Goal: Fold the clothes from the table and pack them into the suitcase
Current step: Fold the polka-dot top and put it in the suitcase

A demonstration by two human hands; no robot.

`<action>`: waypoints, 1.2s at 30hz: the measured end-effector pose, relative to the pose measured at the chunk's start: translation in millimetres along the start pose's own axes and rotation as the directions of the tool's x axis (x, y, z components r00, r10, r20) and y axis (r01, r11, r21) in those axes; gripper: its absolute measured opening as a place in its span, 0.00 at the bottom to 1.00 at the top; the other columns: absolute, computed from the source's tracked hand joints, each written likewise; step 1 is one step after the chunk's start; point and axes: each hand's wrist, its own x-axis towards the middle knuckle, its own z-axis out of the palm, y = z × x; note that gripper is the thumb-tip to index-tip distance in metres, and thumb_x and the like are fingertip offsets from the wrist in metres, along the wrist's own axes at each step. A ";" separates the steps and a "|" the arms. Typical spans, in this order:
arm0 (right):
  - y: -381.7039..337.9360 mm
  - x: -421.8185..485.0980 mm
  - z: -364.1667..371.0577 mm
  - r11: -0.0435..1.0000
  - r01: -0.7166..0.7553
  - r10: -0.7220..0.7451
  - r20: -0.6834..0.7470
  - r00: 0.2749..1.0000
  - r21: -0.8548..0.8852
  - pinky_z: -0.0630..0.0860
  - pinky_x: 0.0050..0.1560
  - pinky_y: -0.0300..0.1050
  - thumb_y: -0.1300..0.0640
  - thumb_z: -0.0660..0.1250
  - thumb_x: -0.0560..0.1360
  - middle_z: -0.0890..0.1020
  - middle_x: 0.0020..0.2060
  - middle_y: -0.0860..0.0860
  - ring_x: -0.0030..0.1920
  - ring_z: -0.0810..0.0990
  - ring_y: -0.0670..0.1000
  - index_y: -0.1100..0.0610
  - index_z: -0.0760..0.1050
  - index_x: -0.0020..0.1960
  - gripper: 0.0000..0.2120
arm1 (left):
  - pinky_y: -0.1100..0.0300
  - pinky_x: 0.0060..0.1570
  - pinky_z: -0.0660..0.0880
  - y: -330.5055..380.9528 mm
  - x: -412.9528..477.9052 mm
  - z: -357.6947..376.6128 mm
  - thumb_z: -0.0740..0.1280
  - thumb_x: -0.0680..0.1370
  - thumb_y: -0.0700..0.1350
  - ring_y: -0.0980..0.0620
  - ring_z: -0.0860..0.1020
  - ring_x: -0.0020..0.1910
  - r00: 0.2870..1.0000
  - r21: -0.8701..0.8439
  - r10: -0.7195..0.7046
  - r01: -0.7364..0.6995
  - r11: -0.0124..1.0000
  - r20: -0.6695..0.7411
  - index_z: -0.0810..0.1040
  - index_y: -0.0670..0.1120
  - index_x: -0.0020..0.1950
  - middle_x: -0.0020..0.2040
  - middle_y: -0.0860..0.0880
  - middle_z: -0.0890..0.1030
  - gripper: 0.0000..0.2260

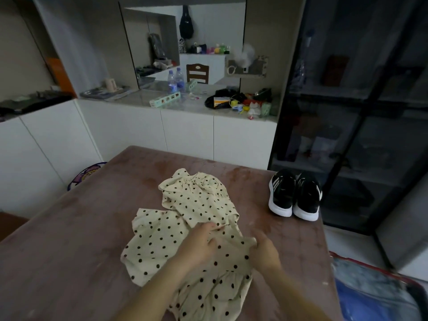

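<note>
1. The table (pixel 69 228) runs broad and bare to the left of the cloth. Its far edge stands apart from the white cabinets (pixel 185 133), with a strip of floor between.
2. At the table's right edge sits a pair of black sneakers (pixel 295 195), side by side and toes toward the viewer. They are near the cloth but not touching it.
3. Below the right edge, low in the corner, lies the suitcase (pixel 375 293). It is open, with a red rim and blue fabric inside.
4. The cream polka-dot garment (pixel 162 239) lies crumpled at the middle of the table, one part bunched toward the far side and the rest spread toward the near edge.
5. The left hand (pixel 199 245) rests on the garment's middle, its fingers (pixel 207 228) bent down and pinching a fold where the two parts meet.
6. The right hand (pixel 265 252) is blurred. It is at the garment's right border, fingers curled round the raised edge of the cloth, just beside the left hand.
</note>
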 end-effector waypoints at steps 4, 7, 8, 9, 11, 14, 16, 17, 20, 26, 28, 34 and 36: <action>34.4 -27.3 -42.8 0.996 0.040 -0.044 -0.054 0.998 -0.079 0.72 0.36 0.41 0.67 0.53 0.76 0.74 0.41 0.50 0.39 0.74 0.49 0.59 0.64 0.66 0.20 | 0.59 0.61 0.71 11.6 2.9 8.1 0.62 0.78 0.50 0.53 0.72 0.61 0.999 0.066 -0.030 0.028 0.997 0.035 0.68 0.51 0.70 0.66 0.51 0.70 0.19; 67.9 -49.0 -68.3 0.986 -0.006 -0.002 -0.049 0.999 -0.169 0.71 0.36 0.38 0.66 0.53 0.77 0.75 0.41 0.49 0.40 0.75 0.48 0.57 0.63 0.68 0.20 | 0.57 0.62 0.71 29.4 7.1 23.2 0.61 0.78 0.50 0.51 0.72 0.62 0.998 0.116 -0.019 0.012 0.993 0.057 0.68 0.50 0.70 0.68 0.49 0.70 0.20; 78.5 -55.7 -75.6 0.978 -0.008 -0.001 -0.044 0.999 -0.208 0.70 0.36 0.36 0.65 0.53 0.77 0.75 0.42 0.48 0.40 0.75 0.47 0.56 0.63 0.69 0.20 | 0.56 0.63 0.70 37.2 9.2 29.5 0.61 0.79 0.50 0.51 0.71 0.64 0.998 0.131 -0.008 -0.001 0.991 0.068 0.67 0.50 0.71 0.68 0.49 0.69 0.20; 87.1 -63.1 -83.2 0.967 -0.002 -0.005 -0.027 1.000 -0.255 0.69 0.35 0.34 0.65 0.53 0.77 0.74 0.42 0.47 0.40 0.74 0.45 0.56 0.63 0.69 0.20 | 0.56 0.64 0.69 44.7 12.5 37.1 0.60 0.79 0.50 0.51 0.70 0.65 0.997 0.143 0.008 -0.020 0.990 0.080 0.67 0.50 0.71 0.69 0.49 0.69 0.20; 103.1 -76.7 -96.5 0.938 0.023 -0.015 0.027 1.000 -0.347 0.69 0.41 0.32 0.64 0.52 0.79 0.77 0.48 0.48 0.45 0.75 0.45 0.54 0.65 0.68 0.19 | 0.54 0.65 0.68 63.7 21.0 52.3 0.60 0.79 0.51 0.51 0.69 0.66 0.992 0.174 0.058 -0.078 0.982 0.116 0.68 0.50 0.71 0.69 0.50 0.70 0.20; 121.0 -92.0 -109.5 0.919 0.038 -0.015 0.060 0.998 -0.392 0.70 0.50 0.34 0.62 0.51 0.80 0.78 0.57 0.49 0.52 0.77 0.46 0.50 0.66 0.66 0.17 | 0.53 0.62 0.70 95.8 38.2 79.2 0.58 0.80 0.49 0.50 0.70 0.65 0.965 0.227 0.158 -0.205 0.952 0.210 0.69 0.50 0.70 0.68 0.50 0.71 0.17; 129.8 -98.8 -111.1 0.915 0.042 -0.021 0.057 0.998 -0.400 0.73 0.47 0.35 0.59 0.52 0.80 0.80 0.53 0.49 0.50 0.79 0.47 0.50 0.66 0.65 0.15 | 0.52 0.61 0.71 113.9 49.7 100.8 0.57 0.81 0.45 0.49 0.70 0.65 0.931 0.295 0.219 -0.305 0.905 0.292 0.69 0.51 0.69 0.68 0.50 0.71 0.16; 134.3 -100.7 -110.0 0.916 0.045 -0.024 0.056 0.998 -0.398 0.74 0.48 0.36 0.59 0.52 0.80 0.81 0.52 0.49 0.50 0.80 0.47 0.49 0.66 0.65 0.15 | 0.51 0.61 0.70 121.1 55.4 112.1 0.56 0.80 0.42 0.48 0.70 0.65 0.908 0.346 0.246 -0.363 0.865 0.339 0.70 0.51 0.69 0.68 0.50 0.71 0.17; 143.6 -103.3 -109.2 0.932 0.037 -0.021 0.048 0.999 -0.361 0.73 0.51 0.39 0.59 0.55 0.79 0.81 0.53 0.50 0.53 0.79 0.49 0.50 0.65 0.66 0.17 | 0.49 0.62 0.69 133.7 70.0 140.9 0.56 0.77 0.33 0.46 0.69 0.66 0.844 0.496 0.278 -0.503 0.708 0.458 0.68 0.52 0.70 0.68 0.49 0.71 0.24; 163.8 -103.4 -122.1 0.977 -0.122 0.133 0.049 0.990 -0.175 0.67 0.57 0.30 0.60 0.60 0.76 0.75 0.63 0.48 0.62 0.74 0.46 0.48 0.59 0.73 0.28 | 0.42 0.73 0.51 123.9 100.4 176.9 0.56 0.76 0.30 0.47 0.49 0.77 0.729 0.611 0.262 -0.677 0.410 0.632 0.54 0.52 0.77 0.78 0.50 0.53 0.33; 172.2 -103.3 -129.0 0.970 -0.186 0.193 0.027 0.981 -0.155 0.67 0.57 0.30 0.60 0.62 0.75 0.75 0.63 0.46 0.61 0.74 0.45 0.48 0.59 0.74 0.29 | 0.43 0.72 0.53 121.0 103.0 177.1 0.56 0.77 0.31 0.46 0.57 0.75 0.710 0.606 0.297 -0.702 0.374 0.639 0.59 0.50 0.75 0.76 0.47 0.60 0.29; 172.6 -88.7 -151.7 0.929 -0.152 0.114 -0.131 0.985 -0.337 0.67 0.35 0.29 0.60 0.60 0.76 0.71 0.35 0.39 0.34 0.69 0.38 0.45 0.66 0.37 0.13 | 0.49 0.67 0.60 107.4 102.9 142.7 0.57 0.76 0.34 0.46 0.71 0.62 0.762 0.658 0.270 -0.645 0.388 0.588 0.74 0.46 0.60 0.60 0.46 0.75 0.15; 167.0 -80.4 -163.1 0.900 -0.159 0.091 -0.182 0.979 -0.405 0.65 0.32 0.33 0.59 0.60 0.77 0.70 0.31 0.42 0.32 0.67 0.40 0.48 0.62 0.32 0.16 | 0.50 0.66 0.60 103.3 103.2 120.2 0.58 0.77 0.37 0.47 0.71 0.61 0.807 0.644 0.263 -0.583 0.496 0.528 0.77 0.47 0.56 0.58 0.48 0.74 0.13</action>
